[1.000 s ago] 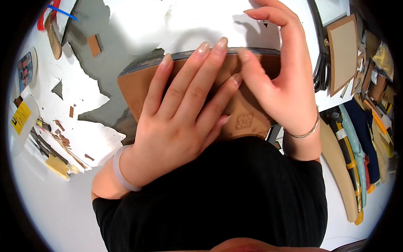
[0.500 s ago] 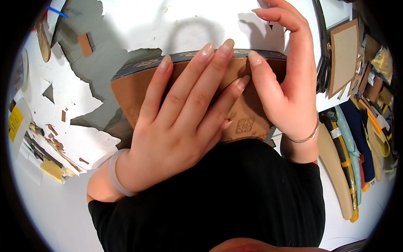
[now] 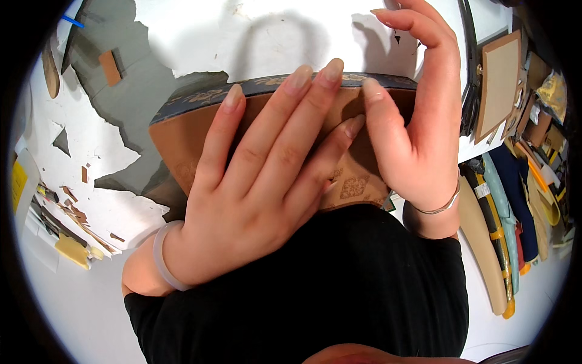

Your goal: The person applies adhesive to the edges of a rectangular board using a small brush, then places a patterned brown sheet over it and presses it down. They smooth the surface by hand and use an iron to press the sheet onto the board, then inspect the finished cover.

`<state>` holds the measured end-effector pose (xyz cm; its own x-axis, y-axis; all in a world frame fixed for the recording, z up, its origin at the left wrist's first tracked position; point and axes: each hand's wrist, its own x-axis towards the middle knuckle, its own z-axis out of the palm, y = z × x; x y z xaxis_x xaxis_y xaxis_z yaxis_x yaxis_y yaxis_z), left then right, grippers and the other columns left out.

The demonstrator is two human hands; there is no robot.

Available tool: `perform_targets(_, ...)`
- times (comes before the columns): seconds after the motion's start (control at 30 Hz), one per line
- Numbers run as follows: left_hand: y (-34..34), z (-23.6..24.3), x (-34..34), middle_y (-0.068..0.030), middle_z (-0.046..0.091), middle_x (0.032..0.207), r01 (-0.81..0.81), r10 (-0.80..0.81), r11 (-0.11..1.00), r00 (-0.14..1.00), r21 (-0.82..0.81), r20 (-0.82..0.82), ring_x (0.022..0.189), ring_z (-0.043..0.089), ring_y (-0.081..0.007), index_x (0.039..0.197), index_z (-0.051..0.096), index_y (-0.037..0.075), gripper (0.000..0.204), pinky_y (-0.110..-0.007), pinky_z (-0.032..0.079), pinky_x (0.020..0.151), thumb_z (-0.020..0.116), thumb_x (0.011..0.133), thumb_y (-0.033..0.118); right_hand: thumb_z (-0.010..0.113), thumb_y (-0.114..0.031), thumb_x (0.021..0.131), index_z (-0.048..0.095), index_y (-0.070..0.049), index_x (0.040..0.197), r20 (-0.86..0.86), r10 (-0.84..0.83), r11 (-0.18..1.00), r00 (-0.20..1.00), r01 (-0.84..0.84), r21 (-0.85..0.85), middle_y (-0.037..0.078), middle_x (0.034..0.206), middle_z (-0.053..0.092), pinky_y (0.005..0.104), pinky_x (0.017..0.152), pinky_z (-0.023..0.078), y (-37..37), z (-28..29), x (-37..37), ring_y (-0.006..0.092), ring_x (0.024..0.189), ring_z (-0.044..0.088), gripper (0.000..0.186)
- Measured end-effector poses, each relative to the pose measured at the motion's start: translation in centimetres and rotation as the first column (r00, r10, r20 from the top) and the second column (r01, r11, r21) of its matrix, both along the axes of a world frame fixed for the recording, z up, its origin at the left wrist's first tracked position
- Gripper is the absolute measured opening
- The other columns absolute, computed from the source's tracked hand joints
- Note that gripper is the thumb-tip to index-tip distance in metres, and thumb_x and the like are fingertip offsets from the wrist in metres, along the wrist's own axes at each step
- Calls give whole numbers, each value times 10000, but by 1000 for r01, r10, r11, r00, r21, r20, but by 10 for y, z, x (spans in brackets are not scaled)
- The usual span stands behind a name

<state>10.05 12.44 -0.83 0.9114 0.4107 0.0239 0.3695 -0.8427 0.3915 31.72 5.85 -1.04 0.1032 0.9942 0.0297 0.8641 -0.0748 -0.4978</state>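
A brown panelled piece (image 3: 170, 145) with stamped motifs and a dark blue, gold-patterned strip along its far edge rests against my body. My left hand (image 3: 257, 182) lies across it, fingers stretched out and tips near that far edge; the index finger bends slightly toward the right thumb. My right hand (image 3: 424, 121) is at the piece's right end, its thumb on the brown face near the strip and its other fingers curved in the air above, apart from the thumb. The underside of the piece is hidden.
The white worktop (image 3: 200, 30) has torn grey patches (image 3: 115, 103), a small brown scrap (image 3: 110, 67) and more scraps and tools at left (image 3: 73, 206). At right are black cords (image 3: 465, 91), a framed board (image 3: 497, 85), piled offcuts (image 3: 545, 121) and long hanging material strips (image 3: 506, 236).
Both hands stay on the piece in much the same pose. The surroundings and the piece's left end have shifted somewhat leftward in the picture, and the patterned strip shows more.
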Motion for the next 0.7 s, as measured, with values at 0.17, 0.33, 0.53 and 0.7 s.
perform_targets(0.17,-1,-3,0,-218,549,1540,-7,6,999,1000,33,25,1437,528,-365,1334,693,151,378,-553,308,1232,557,1041,348,785,-127,845,592,-60,1254,2,-6,1000,1000,6,-6,223,1488,535,558,1194,284,1,0,0,402,1394,503,457)
perform_targets(0.33,-2,-3,1,-216,553,1535,-12,11,999,1000,47,20,1429,537,-366,1338,692,154,380,-556,319,1226,555,1046,356,773,-128,855,581,-59,1271,6,-15,1000,1000,15,-8,220,1496,531,565,1202,267,0,0,-1,399,1403,498,464)
perform_targets(0.53,-2,-5,1,-216,557,1530,-9,8,999,1000,53,29,1422,545,-366,1329,694,148,378,-555,329,1222,554,1048,358,758,-130,867,567,-57,1292,7,-23,1000,1000,23,-10,215,1506,527,573,1212,247,1,-1,-1,396,1414,491,472)
perform_targets(0.7,-1,-3,1,-218,561,1526,-3,2,999,1000,52,22,1423,544,-366,1337,693,148,383,-552,336,1219,554,1049,357,745,-131,876,556,-56,1309,7,-30,1000,1000,30,-10,212,1513,523,580,1220,230,1,-1,-1,393,1423,485,478)
